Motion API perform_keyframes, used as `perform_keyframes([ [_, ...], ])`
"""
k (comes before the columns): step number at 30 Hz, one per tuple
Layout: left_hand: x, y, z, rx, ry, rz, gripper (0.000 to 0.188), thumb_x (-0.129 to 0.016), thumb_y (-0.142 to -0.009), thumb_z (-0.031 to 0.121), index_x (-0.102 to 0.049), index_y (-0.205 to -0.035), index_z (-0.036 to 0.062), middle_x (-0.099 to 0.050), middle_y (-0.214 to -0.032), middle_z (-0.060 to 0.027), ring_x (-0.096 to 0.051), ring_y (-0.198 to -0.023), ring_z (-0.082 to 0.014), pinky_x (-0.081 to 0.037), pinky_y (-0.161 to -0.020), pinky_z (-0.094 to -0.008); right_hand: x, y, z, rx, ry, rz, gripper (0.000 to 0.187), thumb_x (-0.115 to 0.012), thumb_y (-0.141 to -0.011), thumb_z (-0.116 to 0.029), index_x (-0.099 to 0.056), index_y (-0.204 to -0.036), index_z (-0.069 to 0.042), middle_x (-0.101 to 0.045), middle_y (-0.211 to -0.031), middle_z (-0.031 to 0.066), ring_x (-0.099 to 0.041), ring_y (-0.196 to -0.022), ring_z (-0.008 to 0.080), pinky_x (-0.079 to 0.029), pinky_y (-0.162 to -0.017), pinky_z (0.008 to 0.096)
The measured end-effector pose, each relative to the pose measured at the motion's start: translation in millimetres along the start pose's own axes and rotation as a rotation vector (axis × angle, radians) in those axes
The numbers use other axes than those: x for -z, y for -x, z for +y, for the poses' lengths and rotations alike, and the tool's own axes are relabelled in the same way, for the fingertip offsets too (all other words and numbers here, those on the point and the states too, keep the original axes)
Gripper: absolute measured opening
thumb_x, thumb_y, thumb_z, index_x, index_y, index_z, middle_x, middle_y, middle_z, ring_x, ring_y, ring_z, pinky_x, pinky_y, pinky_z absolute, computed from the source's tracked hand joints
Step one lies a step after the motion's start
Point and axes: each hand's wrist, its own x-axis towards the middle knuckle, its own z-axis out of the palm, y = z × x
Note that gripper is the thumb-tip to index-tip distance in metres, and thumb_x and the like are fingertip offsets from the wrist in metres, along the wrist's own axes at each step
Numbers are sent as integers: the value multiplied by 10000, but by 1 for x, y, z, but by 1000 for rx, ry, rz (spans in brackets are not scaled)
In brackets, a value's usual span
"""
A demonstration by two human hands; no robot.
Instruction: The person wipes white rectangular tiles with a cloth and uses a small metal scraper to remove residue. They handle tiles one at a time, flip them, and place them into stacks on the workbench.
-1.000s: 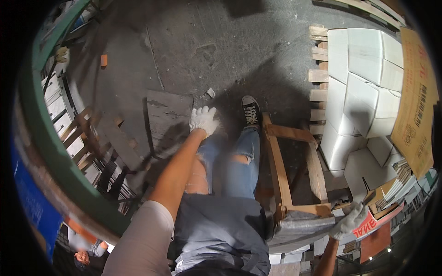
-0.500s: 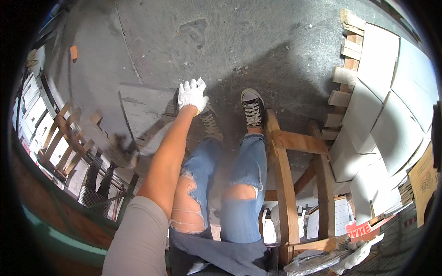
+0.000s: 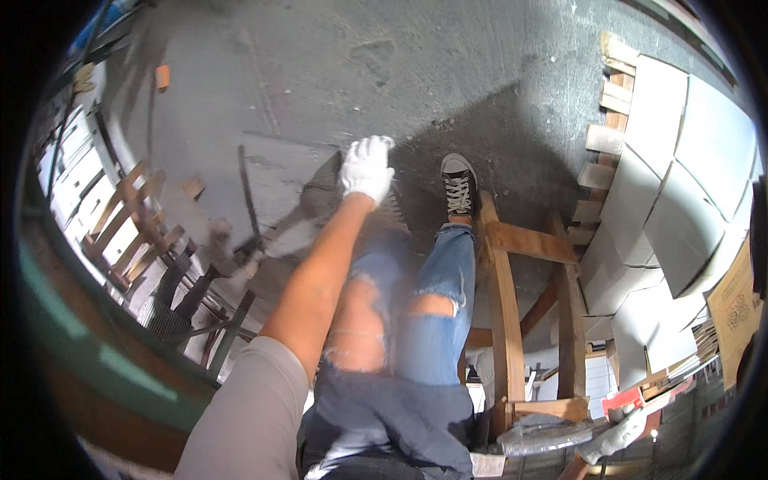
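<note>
My left hand, in a white knit glove, hangs over the concrete floor in front of my left foot. Its fingers point away from me, loosely extended, and hold nothing that I can see. My right hand, also in a white glove, is out at the lower right rim. The fingers there look stretched out, beside a bundle wrapped in clear plastic. An upright wooden frame of rails and crosspieces stands between my right leg and the stacked white boxes.
Large white boxes are stacked on a wooden pallet along the right. Broken pallet wood and a dark metal-framed thing stand at the left. A green beam crosses the lower left. An orange scrap lies on the floor.
My left hand has shifted right and slightly down in the picture. My right hand has moved a little left. The floor and surroundings have slid rightward, and my left leg is blurred by motion.
</note>
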Motion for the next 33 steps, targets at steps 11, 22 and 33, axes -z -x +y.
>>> perform_keyframes([
  [11,287,215,151,71,570,184,429,-632,-963,239,-518,-1374,192,-542,-1383,-121,-557,-1268,-335,-473,-1062,-482,-25,4,38,253,-598,-294,341,-446,-1058,-307,-573,-1187,-18,-592,-953,83,-509,-724,138,-401,-580,265],
  [22,396,545,202,-92,674,721,468,-709,-905,249,-639,-1312,29,-614,-1380,-189,-626,-1198,-373,-526,-997,-441,-37,-28,42,359,443,-255,404,-383,-1068,-172,-517,-1431,-54,-545,-1451,146,-496,-1354,288,-362,-1142,449],
  [33,342,751,170,756,661,1224,440,-792,-760,179,-713,-1170,40,-639,-1306,-188,-665,-1062,-364,-559,-878,-425,-138,-44,-45,618,600,-1020,422,-496,-1019,-238,-547,-1397,-57,-635,-1259,147,-623,-1102,276,-463,-937,397],
])
